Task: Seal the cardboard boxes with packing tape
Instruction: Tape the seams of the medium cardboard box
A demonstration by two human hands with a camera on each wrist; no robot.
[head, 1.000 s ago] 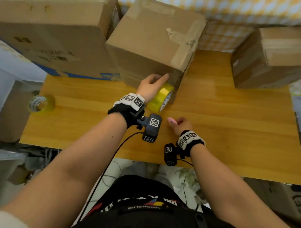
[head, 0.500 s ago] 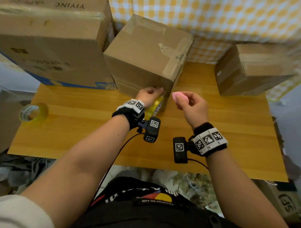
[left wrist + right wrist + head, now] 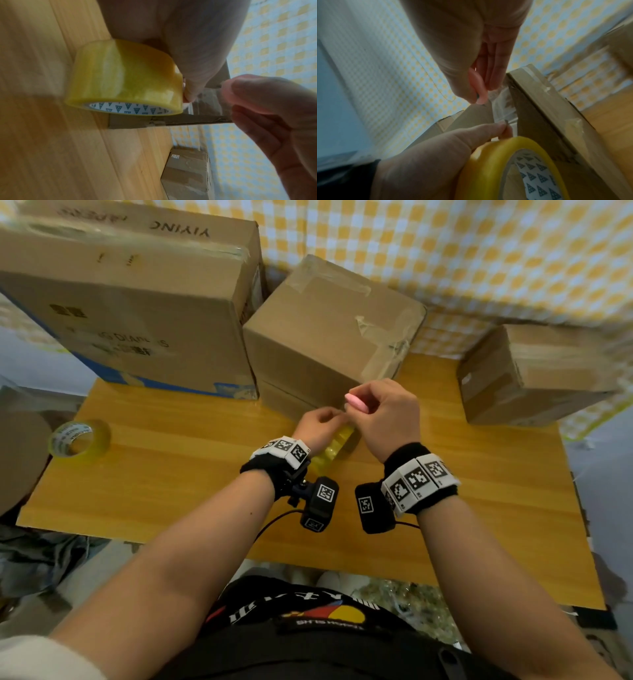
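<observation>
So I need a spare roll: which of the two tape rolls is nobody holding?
The tape roll lying alone near the table's left edge. The other roll is gripped by the left hand against the middle box.

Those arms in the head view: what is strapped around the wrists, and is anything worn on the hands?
Both forearms are bare and the left hand and right hand are ungloved. Each wrist has a black wristband wrapped by white tiles printed with black square codes. A small black camera block with similar codes hangs under each wrist, trailing a thin cable. A white sleeve edge shows at the left arm.
</observation>
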